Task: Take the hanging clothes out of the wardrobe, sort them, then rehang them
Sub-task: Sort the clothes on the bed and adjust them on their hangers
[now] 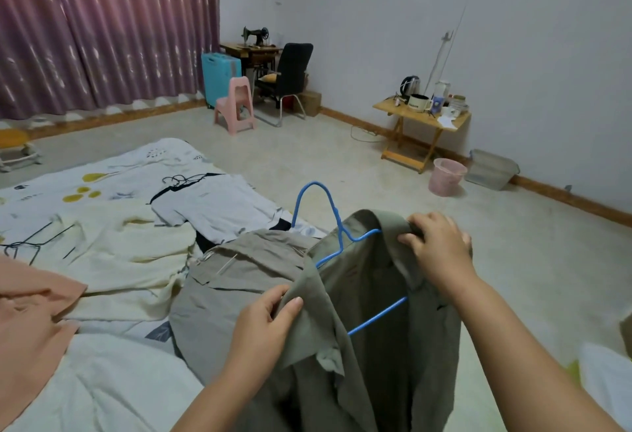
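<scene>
Hands working olive shirt [376, 329] on blue hanger [337, 223]: left hand [270, 320] pinching front edge, right hand [439, 248] gripping shoulder over wire end, likely seating it; hook just beyond both grips.

Purple curtains [102, 28] cover the far left wall. In the corner stands a sewing machine [254, 35] on its wooden stand, with a black chair [290, 72] in front, a turquoise suitcase [220, 76] to the left and a pink plastic stool [236, 105] nearby. A folding wooden worktop [422, 117] against the right wall carries a kettle [409, 85] and mugs. A pink bin [446, 177] and a clear plastic box [492, 169] stand on the floor beside it.
</scene>
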Demonstrator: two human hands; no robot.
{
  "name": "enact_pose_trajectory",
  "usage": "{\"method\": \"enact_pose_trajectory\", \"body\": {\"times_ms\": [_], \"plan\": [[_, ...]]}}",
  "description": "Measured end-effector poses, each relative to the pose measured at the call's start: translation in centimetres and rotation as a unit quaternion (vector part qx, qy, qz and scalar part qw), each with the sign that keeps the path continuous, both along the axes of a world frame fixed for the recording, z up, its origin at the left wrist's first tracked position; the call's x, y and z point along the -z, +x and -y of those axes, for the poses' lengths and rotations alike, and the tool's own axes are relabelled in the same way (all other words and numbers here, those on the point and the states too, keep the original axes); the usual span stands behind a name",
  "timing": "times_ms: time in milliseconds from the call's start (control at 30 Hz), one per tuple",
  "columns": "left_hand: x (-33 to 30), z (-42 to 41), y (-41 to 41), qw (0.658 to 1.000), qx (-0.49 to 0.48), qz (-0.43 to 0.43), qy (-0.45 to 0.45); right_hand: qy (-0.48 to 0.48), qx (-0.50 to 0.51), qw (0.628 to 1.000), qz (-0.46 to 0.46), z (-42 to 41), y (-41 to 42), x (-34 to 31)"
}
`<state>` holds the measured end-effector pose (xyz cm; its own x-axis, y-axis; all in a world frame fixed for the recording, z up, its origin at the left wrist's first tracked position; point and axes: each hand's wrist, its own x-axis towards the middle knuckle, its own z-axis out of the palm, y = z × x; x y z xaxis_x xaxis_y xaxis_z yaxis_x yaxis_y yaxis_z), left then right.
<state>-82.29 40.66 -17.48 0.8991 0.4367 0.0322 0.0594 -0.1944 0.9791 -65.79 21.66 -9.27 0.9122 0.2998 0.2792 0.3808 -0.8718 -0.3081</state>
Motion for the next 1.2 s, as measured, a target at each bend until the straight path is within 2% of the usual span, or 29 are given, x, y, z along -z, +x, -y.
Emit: {"method": "enact_pose_trajectory", "body": {"times_ms": [233,433,633,833,1067,1200], "plan": [[3.2,-5.6,7.1,0.997,-0.061,-0.048,-0.017,-0.035,-0.052,0.996,-0.061,-8.1,9.8,4.5],[5.6,-10.4,13.5,0.988,-0.137,-0.067,-0.021,-0.055,-0.1,0.991,-0.068,-15.6,18.0,7.3],[7.5,-16.7,18.3,0.969,-0.239,-0.063,0.011,-0.047,-0.169,0.982,-0.074,-25.1,24.7,9.7],[11.7,-24.0,19.4,0.942,-0.324,-0.09,0.01,-0.01,-0.238,0.966,-0.102,-35.0,26.0,14.4],[20.7,-31.2,20.4,0.915,-0.341,-0.209,0.051,-0.156,-0.301,0.921,-0.193,-38.1,23.3,25.9],[24.7,-33.9,20.9,0.901,-0.331,-0.268,0.08,-0.194,-0.311,0.902,-0.23,-39.1,21.7,31.1]]}}
